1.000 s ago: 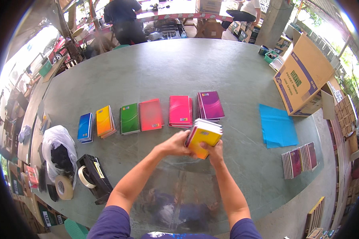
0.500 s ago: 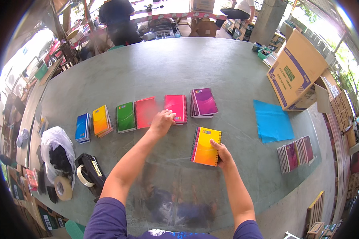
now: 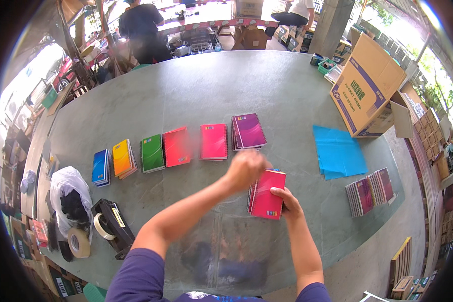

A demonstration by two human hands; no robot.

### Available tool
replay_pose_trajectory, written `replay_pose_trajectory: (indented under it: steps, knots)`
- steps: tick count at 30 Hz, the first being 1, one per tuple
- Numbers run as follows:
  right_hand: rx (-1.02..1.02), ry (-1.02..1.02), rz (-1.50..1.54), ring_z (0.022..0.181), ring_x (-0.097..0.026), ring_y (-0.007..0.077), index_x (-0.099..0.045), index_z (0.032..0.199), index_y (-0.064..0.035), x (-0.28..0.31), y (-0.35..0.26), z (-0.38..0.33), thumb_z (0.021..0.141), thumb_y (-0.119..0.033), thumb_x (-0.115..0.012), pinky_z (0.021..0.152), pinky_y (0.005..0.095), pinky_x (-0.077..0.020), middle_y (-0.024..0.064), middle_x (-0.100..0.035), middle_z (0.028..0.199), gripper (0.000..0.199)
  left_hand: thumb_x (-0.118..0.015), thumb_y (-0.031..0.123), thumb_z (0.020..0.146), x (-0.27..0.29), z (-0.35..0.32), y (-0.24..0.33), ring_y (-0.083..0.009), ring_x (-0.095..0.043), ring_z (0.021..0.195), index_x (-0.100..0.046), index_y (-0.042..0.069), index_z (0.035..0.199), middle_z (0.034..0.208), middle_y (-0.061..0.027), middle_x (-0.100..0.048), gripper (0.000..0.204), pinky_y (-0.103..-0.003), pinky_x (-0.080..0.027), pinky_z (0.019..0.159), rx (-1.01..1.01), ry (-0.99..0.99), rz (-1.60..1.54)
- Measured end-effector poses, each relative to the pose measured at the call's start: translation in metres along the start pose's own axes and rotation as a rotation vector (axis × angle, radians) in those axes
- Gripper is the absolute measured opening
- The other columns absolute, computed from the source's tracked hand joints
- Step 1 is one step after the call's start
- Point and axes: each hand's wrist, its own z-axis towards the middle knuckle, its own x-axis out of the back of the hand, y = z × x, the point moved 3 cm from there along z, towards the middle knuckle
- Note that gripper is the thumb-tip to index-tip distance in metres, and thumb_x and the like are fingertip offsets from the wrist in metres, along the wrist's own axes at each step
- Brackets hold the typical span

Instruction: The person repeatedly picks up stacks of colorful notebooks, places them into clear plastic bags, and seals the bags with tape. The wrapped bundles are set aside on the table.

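My right hand (image 3: 290, 203) grips a small stack of spiral notebooks with a pink notebook (image 3: 268, 199) on top, its thumb lying on the cover. Over the stack's upper left corner is my left hand (image 3: 246, 170), smeared by motion and with its fingertips hidden. Beyond it, a row of spiral notebook piles lies on the table: blue (image 3: 100, 167), yellow (image 3: 122, 157), green (image 3: 152, 153), red (image 3: 176, 146), pink (image 3: 214, 142) and purple (image 3: 249, 131). The purple pile is the one nearest my left hand.
Blue sheets (image 3: 338, 152) lie on the right of the grey table (image 3: 196, 80), beside a large cardboard box (image 3: 368, 85). More notebooks (image 3: 360, 198) stand near the right edge. At left are a black tape dispenser (image 3: 113, 227), a tape roll (image 3: 79, 242) and a white plastic bag (image 3: 70, 182). Two people are beyond the table.
My left hand has moved right and nearer, from the pink pile to the held stack. A pink notebook now covers the yellow one on top of that stack.
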Motion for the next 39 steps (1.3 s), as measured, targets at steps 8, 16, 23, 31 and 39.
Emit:
replay_pose_trajectory:
  steps: [8,16,23,31,39]
  knots:
    - [-0.026,0.002,0.322,0.090,-0.064,0.0222,-0.051,0.117,0.0004,0.027,-0.013,-0.011,0.085,-0.040,-0.062,0.078,0.0349,-0.0538,0.0141,-0.062,0.104,0.053,-0.056,0.012,0.081,-0.007,0.039,-0.032,-0.0247,-0.064,0.088,-0.060,0.003,0.100,0.085,-0.0108,-0.067,0.022,-0.042,-0.045,0.090,-0.053,0.075,0.280]
    - [0.010,-0.041,0.289,0.092,-0.064,0.0273,-0.050,0.118,0.0044,0.040,-0.005,-0.013,0.084,-0.018,-0.056,0.082,0.0383,-0.0526,0.0183,-0.062,0.108,0.041,-0.062,0.039,0.082,-0.008,0.029,-0.011,-0.0339,-0.046,0.122,-0.053,-0.003,0.118,0.124,-0.0219,-0.053,0.056,-0.044,-0.033,0.104,-0.030,0.083,0.247]
    - [0.031,0.076,0.274,0.097,-0.062,0.0275,-0.051,0.117,0.0042,0.021,-0.002,-0.022,0.088,-0.037,-0.059,0.086,0.0405,-0.0511,0.0180,-0.062,0.110,0.051,-0.055,0.010,0.081,0.007,0.015,-0.032,-0.0285,-0.061,0.098,-0.060,0.001,0.106,0.099,-0.0151,-0.066,0.027,-0.042,-0.043,0.095,0.000,0.197,0.304]
    - [-0.181,-0.111,0.233,0.078,-0.067,0.0272,-0.051,0.119,0.0022,-0.036,0.029,-0.093,0.077,-0.024,-0.058,0.068,0.0387,-0.0578,0.0185,-0.064,0.100,0.049,-0.070,0.043,0.066,0.078,-0.145,0.126,-0.0291,-0.031,0.132,-0.042,0.010,0.133,0.136,-0.0143,-0.040,0.080,-0.050,-0.020,0.111,-0.493,-0.370,-0.029]
    - [-0.387,-0.147,0.397,0.083,-0.065,0.0257,-0.051,0.118,0.0029,-0.092,0.109,-0.154,0.079,-0.030,-0.051,0.079,0.0397,-0.0535,0.0177,-0.064,0.098,0.051,-0.054,0.019,0.080,0.124,-0.224,0.148,-0.0270,-0.047,0.119,-0.027,0.020,0.142,0.130,-0.0126,-0.045,0.067,-0.046,-0.031,0.105,-0.420,-0.023,0.005]
